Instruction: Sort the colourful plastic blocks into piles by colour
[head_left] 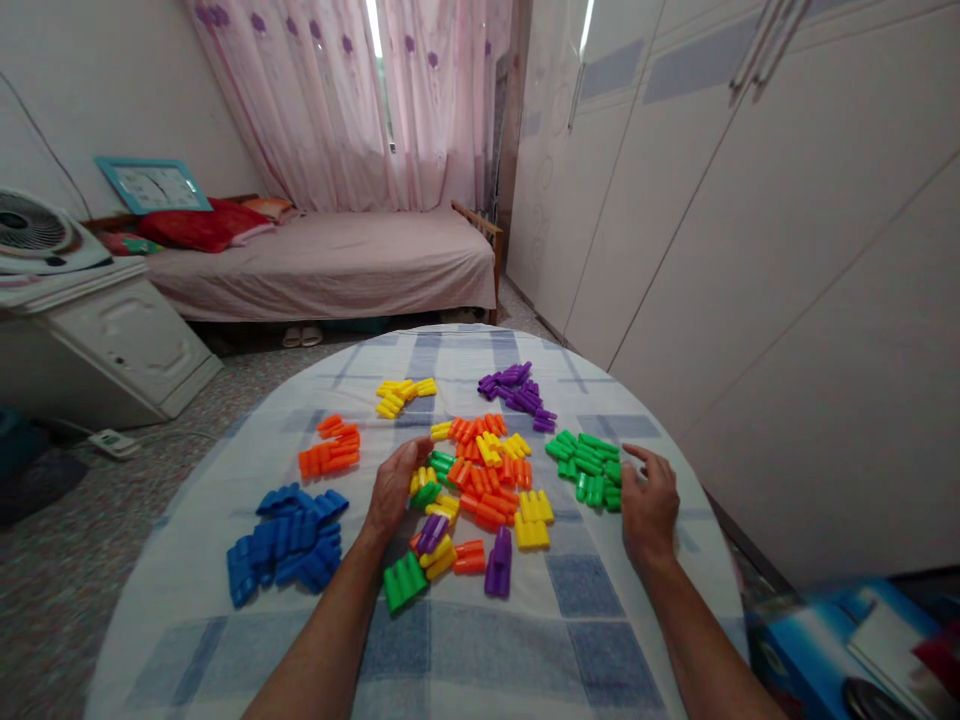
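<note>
My left hand rests at the left edge of a mixed heap of plastic building pieces, fingers stretched forward beside yellow and green ones. Most pieces in that heap are orange, with yellow, green and purple among them. On the right, my right hand is at the edge of a pile of green pieces, thumb and forefinger apart; I see nothing held in it. Nearest me in the mixed heap lie a green piece and a purple piece.
Single-colour piles of blue, orange, yellow and purple pieces lie around the heap. They share a round table with a checked cloth. A wardrobe stands right, a bed behind.
</note>
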